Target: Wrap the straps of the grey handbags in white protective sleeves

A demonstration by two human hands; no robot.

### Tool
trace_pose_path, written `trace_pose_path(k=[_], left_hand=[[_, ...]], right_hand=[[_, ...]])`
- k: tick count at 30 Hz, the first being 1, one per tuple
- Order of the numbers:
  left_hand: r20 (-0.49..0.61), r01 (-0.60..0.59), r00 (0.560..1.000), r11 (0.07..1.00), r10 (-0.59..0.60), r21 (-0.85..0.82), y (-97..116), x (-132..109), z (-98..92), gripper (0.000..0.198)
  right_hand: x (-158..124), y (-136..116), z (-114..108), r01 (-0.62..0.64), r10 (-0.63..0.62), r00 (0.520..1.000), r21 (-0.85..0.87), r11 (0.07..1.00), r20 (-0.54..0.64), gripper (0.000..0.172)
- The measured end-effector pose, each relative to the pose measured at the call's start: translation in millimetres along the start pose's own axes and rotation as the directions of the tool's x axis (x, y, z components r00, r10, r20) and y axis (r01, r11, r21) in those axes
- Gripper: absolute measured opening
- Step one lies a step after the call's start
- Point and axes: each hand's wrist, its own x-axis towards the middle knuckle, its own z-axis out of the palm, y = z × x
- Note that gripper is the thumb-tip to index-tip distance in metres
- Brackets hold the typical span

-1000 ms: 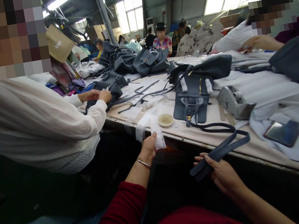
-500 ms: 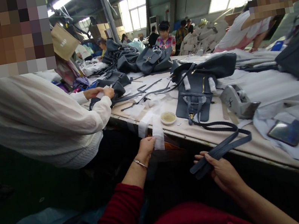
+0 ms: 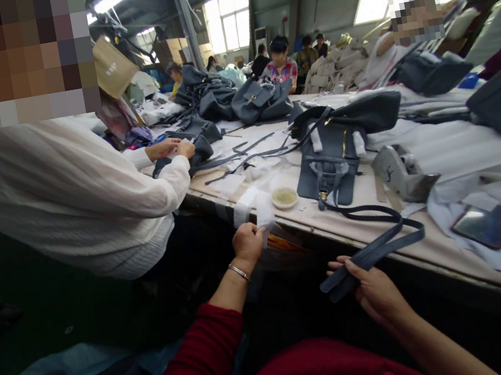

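Observation:
My left hand (image 3: 248, 243) is closed, pinching a strip of thin white wrapping material (image 3: 264, 212) that hangs over the table's front edge. My right hand (image 3: 368, 280) grips the ends of a dark blue-grey bag strap (image 3: 380, 246), doubled into a loop just off the edge. The strap runs up to a buckle on a dark blue-grey backpack (image 3: 327, 168) lying on the table. This bag has gold zips, and pieces of white wrap cover some of its parts. Near my left hand stands a small round dish (image 3: 284, 198) of yellowish stuff.
To the left, a co-worker in a white top (image 3: 88, 195) handles a dark bag. A grey metal tape dispenser-like block (image 3: 404, 174) and a phone (image 3: 486, 225) lie to the right. More dark bags (image 3: 259, 99) are heaped at the back, with people beyond.
My left hand has shifted slightly with the white strip, whose hanging end now looks crumpled. My right hand keeps the strap. The far-right person has straightened up, with a dark bag now before them.

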Motion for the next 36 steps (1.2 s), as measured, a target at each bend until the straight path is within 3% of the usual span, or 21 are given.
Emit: trace_pose_path(k=[3,6,11,21,30,36], left_hand=[[-0.005,-0.011,1.000,0.999,0.011,0.047,-2,0,1.1,0.022],[0.021,0.034,0.999,0.999,-0.034,-0.009,-8,3,3.2,0.024],[0.061,0.050,0.997,0.991,-0.042,-0.127,-23,4,8.5,0.010],[0.074,0.118,0.993,0.908,-0.096,-0.403,-29,-3,8.4,0.028],[0.195,0.313,0.949,0.706,-0.246,-0.636,-28,-4,10.5,0.032],[0.350,0.486,0.873,0.548,-0.339,-0.681,-29,-5,8.2,0.035]], right_hand=[[1,2,-1,0.005,-0.005,1.000,-0.013,1.000,0.010,0.043],[2,3,-2,0.008,-0.008,1.000,-0.015,1.000,0.014,0.042],[0,3,-1,0.008,-0.008,1.000,-0.018,1.000,-0.003,0.043],[0,5,1,-0.007,0.007,1.000,-0.016,1.000,-0.010,0.040],[2,8,-1,-0.023,0.023,1.000,-0.005,1.000,-0.012,0.042],[1,7,1,-0.027,0.027,1.000,0.003,1.000,-0.006,0.043]])
